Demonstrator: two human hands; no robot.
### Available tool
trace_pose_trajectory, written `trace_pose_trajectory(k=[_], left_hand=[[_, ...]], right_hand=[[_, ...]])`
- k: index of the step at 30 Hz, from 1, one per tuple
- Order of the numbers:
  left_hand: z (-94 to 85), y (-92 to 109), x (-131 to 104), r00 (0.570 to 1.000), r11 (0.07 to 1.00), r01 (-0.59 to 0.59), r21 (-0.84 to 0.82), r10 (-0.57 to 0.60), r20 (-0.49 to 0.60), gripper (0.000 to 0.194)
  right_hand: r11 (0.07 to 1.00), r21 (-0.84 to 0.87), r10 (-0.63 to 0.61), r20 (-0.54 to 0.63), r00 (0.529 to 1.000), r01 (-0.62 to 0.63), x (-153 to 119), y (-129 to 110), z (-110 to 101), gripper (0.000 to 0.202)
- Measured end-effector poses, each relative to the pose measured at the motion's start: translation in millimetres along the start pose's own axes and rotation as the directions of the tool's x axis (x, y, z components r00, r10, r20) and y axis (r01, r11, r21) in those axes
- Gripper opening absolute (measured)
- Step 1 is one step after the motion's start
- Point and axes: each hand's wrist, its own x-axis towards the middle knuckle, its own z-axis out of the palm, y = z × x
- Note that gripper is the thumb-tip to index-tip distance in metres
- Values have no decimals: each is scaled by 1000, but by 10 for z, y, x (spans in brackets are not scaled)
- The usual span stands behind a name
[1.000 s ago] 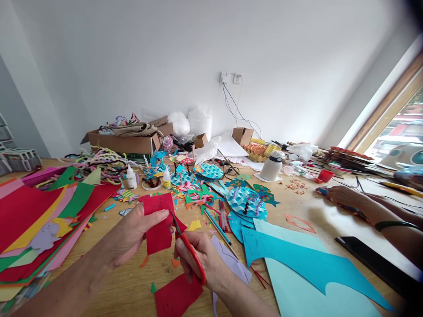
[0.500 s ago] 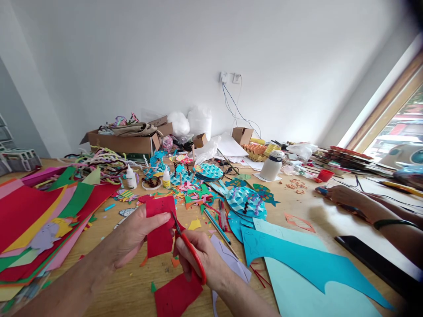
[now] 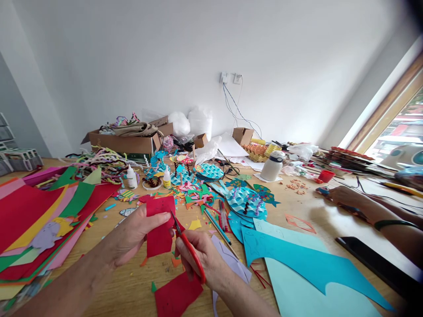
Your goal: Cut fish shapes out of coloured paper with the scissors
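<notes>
My left hand pinches a piece of red paper between thumb and fingers, above the wooden table. My right hand is closed round the red-handled scissors, whose dark blades meet the right side of the red paper near my left thumb. A second red piece lies on the table below my right hand. Purple paper lies partly under my right forearm. The fingertips of my right hand are partly hidden by the scissors.
Coloured sheets lie left; blue paper and a black phone right. Glue bottles, paper scraps and blue wavy crafts lie ahead. Another person's hand rests at the far right, near a red cup.
</notes>
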Motion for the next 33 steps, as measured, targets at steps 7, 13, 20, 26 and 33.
trace_pose_trajectory(k=[7, 13, 20, 26, 33], left_hand=[[4, -6, -7, 1000, 1000, -6, -31, 6, -12, 11], [26, -1, -11, 999, 1000, -18, -22, 18, 26, 11], [66, 9, -31, 999, 999, 1, -49, 1, 50, 10], [23, 0, -19, 999, 999, 7, -47, -4, 54, 9], [0, -28, -5, 999, 1000, -9, -20, 10, 46, 10]], right_hand=[[999, 27, -23, 0, 1000, 23, -4, -18, 1, 36], [997, -56, -45, 16, 999, 46, -2, 17, -16, 41], [998, -39, -46, 17, 999, 47, -23, -38, -8, 44], [998, 46, -40, 5, 999, 40, -13, -49, 2, 40], [998, 35, -49, -14, 999, 50, 17, 21, -2, 36]])
